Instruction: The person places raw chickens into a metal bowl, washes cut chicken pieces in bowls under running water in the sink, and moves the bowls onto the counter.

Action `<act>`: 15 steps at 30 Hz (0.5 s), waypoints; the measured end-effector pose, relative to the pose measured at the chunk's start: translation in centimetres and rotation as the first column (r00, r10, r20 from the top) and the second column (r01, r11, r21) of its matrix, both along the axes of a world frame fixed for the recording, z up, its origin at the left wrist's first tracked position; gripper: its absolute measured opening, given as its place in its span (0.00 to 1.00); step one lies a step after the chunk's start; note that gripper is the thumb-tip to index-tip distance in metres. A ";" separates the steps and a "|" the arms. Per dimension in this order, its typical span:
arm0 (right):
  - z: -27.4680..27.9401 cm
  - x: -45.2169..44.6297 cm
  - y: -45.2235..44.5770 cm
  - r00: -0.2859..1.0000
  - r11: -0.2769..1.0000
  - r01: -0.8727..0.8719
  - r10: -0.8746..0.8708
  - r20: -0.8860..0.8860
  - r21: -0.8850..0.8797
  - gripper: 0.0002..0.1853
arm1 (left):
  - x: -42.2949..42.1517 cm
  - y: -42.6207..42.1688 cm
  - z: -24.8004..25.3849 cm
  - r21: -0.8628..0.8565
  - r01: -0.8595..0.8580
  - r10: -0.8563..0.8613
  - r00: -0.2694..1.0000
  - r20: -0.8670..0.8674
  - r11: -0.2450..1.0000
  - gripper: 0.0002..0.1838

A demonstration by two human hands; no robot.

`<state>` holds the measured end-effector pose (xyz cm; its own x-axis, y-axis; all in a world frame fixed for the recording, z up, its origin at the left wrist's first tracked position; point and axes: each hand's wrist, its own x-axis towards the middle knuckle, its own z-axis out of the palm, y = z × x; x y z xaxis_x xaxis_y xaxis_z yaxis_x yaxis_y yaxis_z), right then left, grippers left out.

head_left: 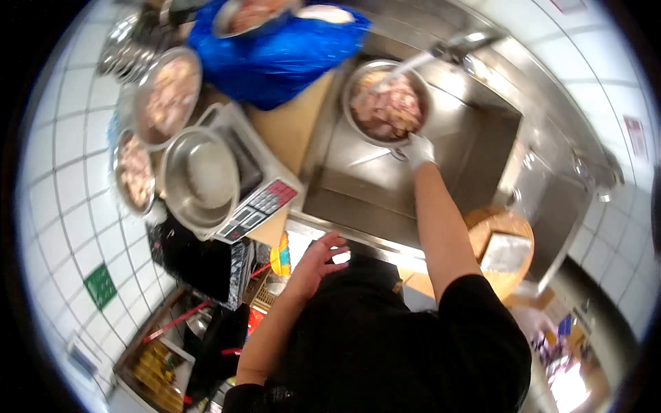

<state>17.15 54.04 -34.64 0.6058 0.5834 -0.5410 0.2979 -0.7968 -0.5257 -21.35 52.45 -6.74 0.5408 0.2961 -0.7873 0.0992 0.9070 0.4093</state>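
Note:
My right hand (419, 151), in a white glove, grips the near rim of a round metal bowl (350, 117). Raw meat pieces (387, 107) fill the bowl, which is in the stainless steel sink (447, 189). Over the bowl's far side reaches a pale faucet spout (416, 62). My left hand (319, 263) is bare and holds nothing; its fingers are apart, in front of my body near the counter's front edge. Left of the sink, a digital scale (261, 206) carries a metal pan (206, 182) with no meat in it.
Two more bowls of raw meat (170, 96) (135, 171) stand at the left by the tiled wall. A blue plastic bag (282, 58) lies at the back with another meat bowl (253, 15) on it. A round wooden board (520, 230) is right of the sink.

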 end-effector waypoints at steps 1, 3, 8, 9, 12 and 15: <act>1.6 -0.4 0.6 0.978 0.984 -0.178 0.180 0.108 -0.024 0.24 | -0.4 -0.1 0.1 0.022 -0.007 0.007 1.000 0.012 1.000 0.34; 1.7 -1.3 -0.3 0.993 0.977 0.000 0.026 -0.118 0.215 0.26 | -0.3 0.1 1.1 0.054 -0.008 0.005 0.998 0.060 0.998 0.34; 1.2 -3.1 -1.0 0.947 0.958 -0.283 0.271 0.172 0.053 0.18 | -1.2 2.7 7.7 0.240 -0.056 0.018 0.988 0.156 0.969 0.30; 3.1 -3.8 -1.1 0.885 0.911 -0.412 0.401 0.237 -0.002 0.17 | -2.3 3.4 8.4 0.281 -0.135 0.085 0.979 0.184 0.950 0.28; -3.5 -3.3 -3.6 0.756 0.840 -0.535 0.431 0.492 0.085 0.10 | -6.3 7.9 12.8 0.583 -0.258 0.255 0.963 0.090 0.770 0.22; -5.9 -3.0 -4.3 0.776 0.830 -0.548 0.551 0.306 -0.106 0.13 | -10.0 13.8 16.5 0.714 -0.438 0.612 0.790 0.016 0.546 0.20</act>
<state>14.16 49.73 -40.53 0.3195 0.8645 -0.3880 0.8320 -0.4520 -0.3218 -31.38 66.25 9.72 -0.0397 0.9428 -0.3310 -0.1434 0.3224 0.9357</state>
